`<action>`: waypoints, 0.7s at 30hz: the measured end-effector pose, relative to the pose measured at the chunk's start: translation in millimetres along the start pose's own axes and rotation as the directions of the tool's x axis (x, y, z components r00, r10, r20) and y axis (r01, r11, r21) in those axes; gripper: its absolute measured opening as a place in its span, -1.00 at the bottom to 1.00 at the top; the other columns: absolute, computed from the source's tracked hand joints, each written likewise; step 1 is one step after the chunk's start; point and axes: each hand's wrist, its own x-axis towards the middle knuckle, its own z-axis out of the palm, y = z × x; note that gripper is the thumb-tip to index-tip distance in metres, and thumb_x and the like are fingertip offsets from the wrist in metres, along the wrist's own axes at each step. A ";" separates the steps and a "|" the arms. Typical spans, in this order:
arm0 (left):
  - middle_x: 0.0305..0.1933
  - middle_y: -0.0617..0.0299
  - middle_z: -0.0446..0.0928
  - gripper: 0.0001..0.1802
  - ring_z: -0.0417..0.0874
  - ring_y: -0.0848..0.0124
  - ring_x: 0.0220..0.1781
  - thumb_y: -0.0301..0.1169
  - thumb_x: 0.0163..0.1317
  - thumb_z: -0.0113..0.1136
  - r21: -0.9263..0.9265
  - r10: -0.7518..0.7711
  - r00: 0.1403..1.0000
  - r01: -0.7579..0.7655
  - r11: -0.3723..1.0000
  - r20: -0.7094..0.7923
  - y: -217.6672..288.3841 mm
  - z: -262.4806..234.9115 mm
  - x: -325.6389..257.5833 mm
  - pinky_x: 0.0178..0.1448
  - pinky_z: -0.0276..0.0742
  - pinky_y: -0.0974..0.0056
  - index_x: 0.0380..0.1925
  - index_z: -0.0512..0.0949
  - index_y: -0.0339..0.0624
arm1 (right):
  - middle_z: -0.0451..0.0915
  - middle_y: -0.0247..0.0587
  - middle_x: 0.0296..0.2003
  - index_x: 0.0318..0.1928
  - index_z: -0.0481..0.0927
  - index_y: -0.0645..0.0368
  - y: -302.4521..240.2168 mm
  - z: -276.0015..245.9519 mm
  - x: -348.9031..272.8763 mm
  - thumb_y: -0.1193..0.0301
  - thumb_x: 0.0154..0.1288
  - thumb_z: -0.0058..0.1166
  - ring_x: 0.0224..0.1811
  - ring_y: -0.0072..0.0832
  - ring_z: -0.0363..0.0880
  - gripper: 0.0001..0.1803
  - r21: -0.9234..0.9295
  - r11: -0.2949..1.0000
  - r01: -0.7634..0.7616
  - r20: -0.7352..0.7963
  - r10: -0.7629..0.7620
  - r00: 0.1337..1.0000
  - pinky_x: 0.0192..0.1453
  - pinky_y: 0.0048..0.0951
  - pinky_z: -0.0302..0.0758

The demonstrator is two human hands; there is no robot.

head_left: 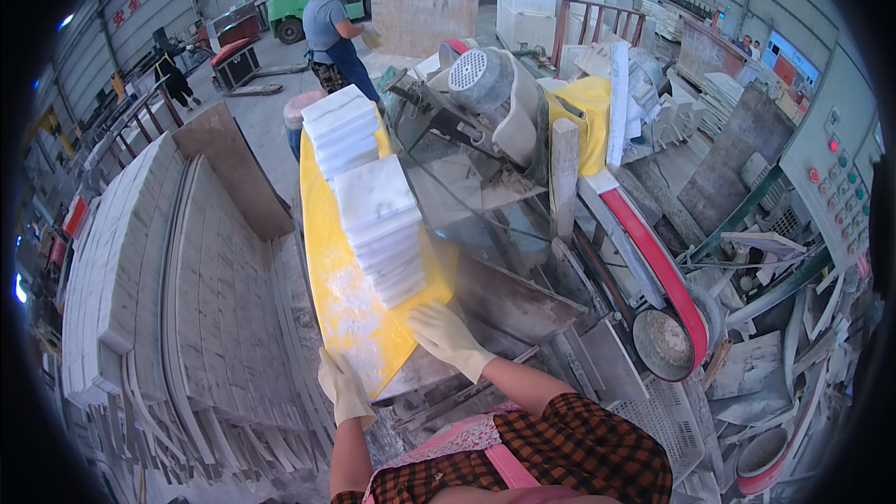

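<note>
Two piles of square white tiles (381, 224) sit on a long yellow sheet (338, 266), one behind the other along its middle. Each pile's long axis runs away from the person, its far end leaning slightly left, much as the sheet does; whether the tiles lie flat or stand on edge is hard to tell. Their faces are smooth with faint grey veins, their edges a little uneven. White smears mark the sheet's near part. The gloved hands are apart: the left hand (343, 387) at the sheet's near left edge, its grip unclear, the right hand (450, 338) resting on its near right part, just beside the nearer pile. Left of the sheet stand grey-white slabs (219, 285); right of it, a machine's red belt (655, 266).
</note>
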 end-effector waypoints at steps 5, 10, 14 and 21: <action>0.14 -0.33 0.62 -0.43 0.64 -0.21 0.16 -0.20 0.57 -0.06 -0.071 -0.003 1.000 0.002 0.997 -0.018 0.2 0.7 -2.5 0.24 0.52 -0.08 0.35 0.42 -0.46 | 0.60 0.01 0.04 0.03 0.59 0.30 1.1 1.2 -3.0 0.37 0.44 0.04 0.18 -0.04 0.50 -0.71 0.011 0.999 -0.032 0.031 0.032 0.999 0.35 -0.06 0.35; 0.00 -0.34 0.66 -0.36 0.70 -0.18 0.03 -0.15 0.53 0.04 -0.019 0.065 0.993 -0.067 0.998 -0.101 -8.5 6.6 -0.3 0.11 0.57 -0.08 0.41 0.38 -0.42 | 0.60 0.02 0.07 0.06 0.59 0.31 5.3 5.5 -5.3 0.36 0.46 0.03 0.22 -0.03 0.50 -0.70 0.039 0.997 -0.064 0.070 0.061 0.996 0.42 -0.03 0.32; -0.01 -0.34 0.66 -0.35 0.70 -0.20 0.03 -0.13 0.53 0.03 -0.007 0.086 0.992 -0.087 0.996 -0.091 -16.3 10.0 0.9 0.10 0.57 -0.10 0.41 0.38 -0.43 | 0.60 0.03 0.08 0.06 0.60 0.31 6.2 7.6 -6.6 0.37 0.46 0.03 0.23 -0.02 0.50 -0.70 0.016 0.999 -0.044 0.046 0.043 0.998 0.44 -0.02 0.31; -0.01 -0.32 0.66 -0.36 0.70 -0.19 0.02 -0.11 0.55 0.01 0.039 0.105 0.987 -0.101 0.994 -0.120 -19.2 13.2 2.6 0.09 0.56 -0.11 0.41 0.38 -0.41 | 0.60 0.00 0.02 0.02 0.58 0.31 3.6 3.6 -2.9 0.39 0.44 0.05 0.17 -0.04 0.51 -0.73 0.027 0.999 -0.031 0.048 0.030 0.998 0.36 -0.05 0.35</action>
